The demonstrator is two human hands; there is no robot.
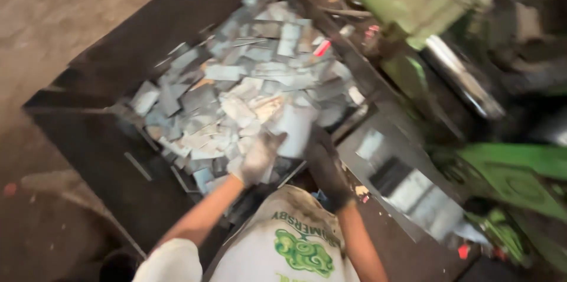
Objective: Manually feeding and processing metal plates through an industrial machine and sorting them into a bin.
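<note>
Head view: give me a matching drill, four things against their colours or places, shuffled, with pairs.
Things:
1. left hand in a pale grimy work glove
2. right hand in a dark work glove
3. pile of flat grey metal offcuts
4. heavy painted machine frame

Descriptions:
A. green, along the right side of the picture
B. fills the dark open-topped metal bin
C. whitish, on the near edge of the pile
D. black, beside a pale sheet piece that both hands meet at

Pairs: 1-C, 2-D, 3-B, 4-A
</note>
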